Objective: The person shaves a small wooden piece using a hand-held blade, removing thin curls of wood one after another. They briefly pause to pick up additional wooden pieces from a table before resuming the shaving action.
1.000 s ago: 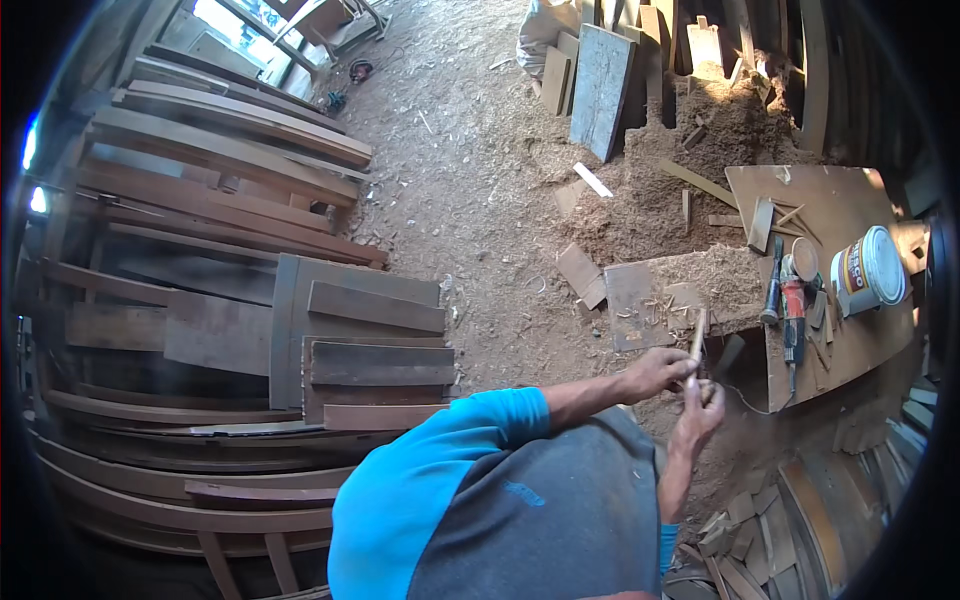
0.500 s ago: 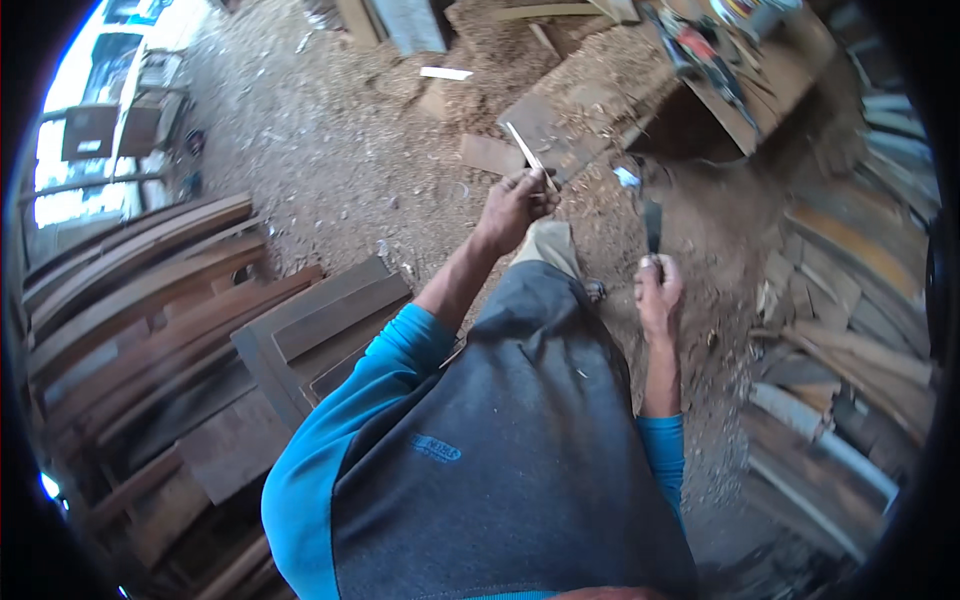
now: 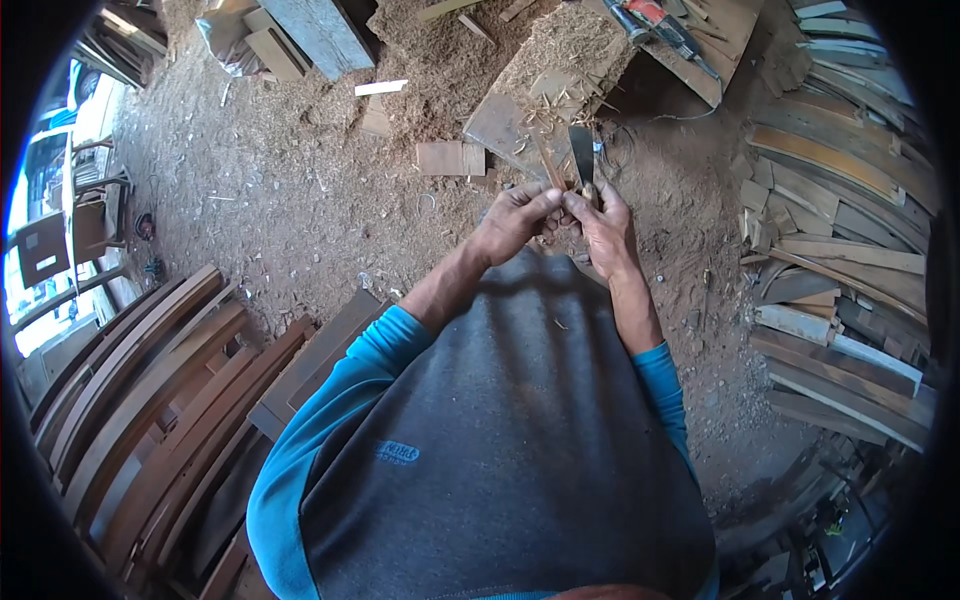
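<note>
My two hands meet in front of my body, fingers nearly touching. Pinched in my left hand (image 3: 515,225) is a thin wooden strip (image 3: 549,163), pointing away from me. My right hand (image 3: 610,232) is closed around the handle of a putty knife (image 3: 582,155), whose dark flat blade points up beside the strip. The fingertips of both hands overlap around the lower end of the strip, and most of the knife's handle is hidden in my grip.
Beyond my hands a board (image 3: 500,125) lies among wood shavings (image 3: 560,60). A red power tool (image 3: 668,28) rests on a wooden surface at the far right. Timber stacks stand left (image 3: 170,375) and right (image 3: 840,260). A small brown board (image 3: 445,158) lies on the dirt floor.
My right hand has brought the putty knife up and left to meet my left hand. The strip now stands more upright, and the whole view has shifted.
</note>
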`<state>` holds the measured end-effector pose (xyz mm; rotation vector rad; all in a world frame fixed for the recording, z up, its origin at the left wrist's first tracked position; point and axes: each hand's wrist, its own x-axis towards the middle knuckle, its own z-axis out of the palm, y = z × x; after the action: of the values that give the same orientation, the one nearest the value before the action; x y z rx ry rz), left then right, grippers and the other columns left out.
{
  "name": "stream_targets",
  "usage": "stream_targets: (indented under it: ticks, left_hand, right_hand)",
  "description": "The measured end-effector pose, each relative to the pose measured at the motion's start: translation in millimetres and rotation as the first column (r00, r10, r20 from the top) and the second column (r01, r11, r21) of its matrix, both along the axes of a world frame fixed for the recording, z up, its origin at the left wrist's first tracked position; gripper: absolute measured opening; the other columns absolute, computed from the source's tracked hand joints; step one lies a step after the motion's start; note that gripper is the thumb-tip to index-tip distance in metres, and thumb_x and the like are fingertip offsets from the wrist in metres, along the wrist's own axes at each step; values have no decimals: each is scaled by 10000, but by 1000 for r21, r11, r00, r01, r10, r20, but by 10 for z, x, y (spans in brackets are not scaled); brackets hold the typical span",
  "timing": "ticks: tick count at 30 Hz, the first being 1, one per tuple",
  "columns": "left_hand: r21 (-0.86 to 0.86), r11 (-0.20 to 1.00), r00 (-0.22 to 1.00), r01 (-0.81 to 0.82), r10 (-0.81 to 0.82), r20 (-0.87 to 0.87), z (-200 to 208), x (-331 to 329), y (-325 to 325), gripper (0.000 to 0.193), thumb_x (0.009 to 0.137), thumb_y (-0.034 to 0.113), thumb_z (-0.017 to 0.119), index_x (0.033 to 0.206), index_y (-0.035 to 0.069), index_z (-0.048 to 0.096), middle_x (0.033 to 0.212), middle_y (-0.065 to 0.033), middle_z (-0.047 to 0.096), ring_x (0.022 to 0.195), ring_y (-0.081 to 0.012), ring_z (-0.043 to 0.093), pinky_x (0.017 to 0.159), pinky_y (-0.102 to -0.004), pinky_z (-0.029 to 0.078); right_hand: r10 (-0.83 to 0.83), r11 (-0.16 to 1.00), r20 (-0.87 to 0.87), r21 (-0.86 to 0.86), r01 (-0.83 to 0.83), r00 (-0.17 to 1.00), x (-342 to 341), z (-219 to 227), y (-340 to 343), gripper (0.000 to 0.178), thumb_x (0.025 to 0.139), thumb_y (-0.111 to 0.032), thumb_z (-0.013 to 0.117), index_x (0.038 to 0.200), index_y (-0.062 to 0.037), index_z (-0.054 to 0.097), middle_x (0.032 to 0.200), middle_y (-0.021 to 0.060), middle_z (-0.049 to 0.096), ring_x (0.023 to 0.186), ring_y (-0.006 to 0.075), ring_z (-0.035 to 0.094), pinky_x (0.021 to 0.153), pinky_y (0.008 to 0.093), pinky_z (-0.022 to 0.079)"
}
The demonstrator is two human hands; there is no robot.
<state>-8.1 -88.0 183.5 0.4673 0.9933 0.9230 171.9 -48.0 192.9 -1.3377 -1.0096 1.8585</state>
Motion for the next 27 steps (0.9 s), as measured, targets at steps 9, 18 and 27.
stream_targets:
  ticks: [9, 18, 27]
  left_hand:
    - [-140, 942, 953, 304, -301, 43, -120, -1072, 324, 571, 1046, 512, 600, 1234, -19, 691, 902, -58, 723, 638, -88, 640, 505, -177, 503]
    - [-321, 927, 974, 193, -140, 179, -331, -614, 322, 302, 1060, 334, 645, 1148, 56, 723, 810, 20, 658, 592, -45, 471, 484, -186, 355]
    - [-296, 932, 978, -209, 203, -52, -1453, 84, 702, 315, 1093, 306, 580, 1167, 13, 669, 806, 27, 548, 625, -62, 436, 552, -217, 369]
  right_hand:
    - [244, 950, 163, 161, -269, 956, -84, 134, 453, 185, 909, -51, 762, 1026, -36, 620, 870, 21, 663, 772, 75, 614, 694, 251, 503]
    - [300, 845, 521, 244, -476, 799, 96, -336, 1056, 252, 962, -161, 705, 1137, 15, 658, 946, 119, 717, 919, 245, 717, 782, 389, 548]
    - [0, 945, 581, 266, -190, 814, 259, -781, 653, 503, 1025, -199, 624, 1449, 51, 516, 1224, 203, 672, 1105, 271, 655, 981, 392, 521]
